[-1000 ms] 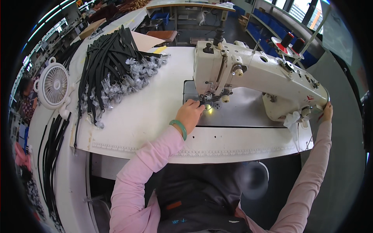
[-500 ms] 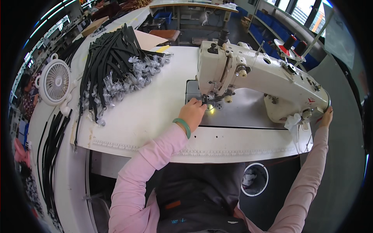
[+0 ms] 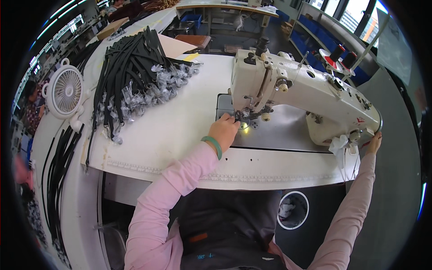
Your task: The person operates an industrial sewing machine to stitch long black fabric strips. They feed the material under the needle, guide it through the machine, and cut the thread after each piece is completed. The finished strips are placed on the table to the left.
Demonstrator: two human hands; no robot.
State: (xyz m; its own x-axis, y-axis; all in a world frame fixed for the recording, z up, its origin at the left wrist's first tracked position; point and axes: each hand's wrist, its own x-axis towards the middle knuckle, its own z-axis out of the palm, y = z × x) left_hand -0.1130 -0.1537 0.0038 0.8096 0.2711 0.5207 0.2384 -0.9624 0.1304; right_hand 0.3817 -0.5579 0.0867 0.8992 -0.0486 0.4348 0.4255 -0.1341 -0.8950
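Observation:
My left hand (image 3: 222,132), with a green bangle at the wrist, is closed at the presser foot (image 3: 243,116) of a white sewing machine (image 3: 330,99), beside the lit needle plate. Its fingertips pinch something dark that I cannot make out. At the machine's right end my right hand (image 3: 373,144) grips the handwheel (image 3: 378,123), its fingers partly hidden. Left of the machine, a pile of black straps (image 3: 128,63) with crumpled clear plastic (image 3: 166,78) at their lower ends lies on the white tabletop (image 3: 180,126).
A white fan (image 3: 67,87) and more black straps (image 3: 54,175) are at the left, with people (image 3: 31,105) beyond. Thread spools (image 3: 337,56) stand behind the machine. A bin (image 3: 292,209) is under the table, a grey panel (image 3: 391,171) at right. Another table (image 3: 225,9) stands behind.
My right hand has moved lower along the handwheel. My left hand has barely shifted at the presser foot. The view has shifted slightly, and the bin under the table shows clearly now.

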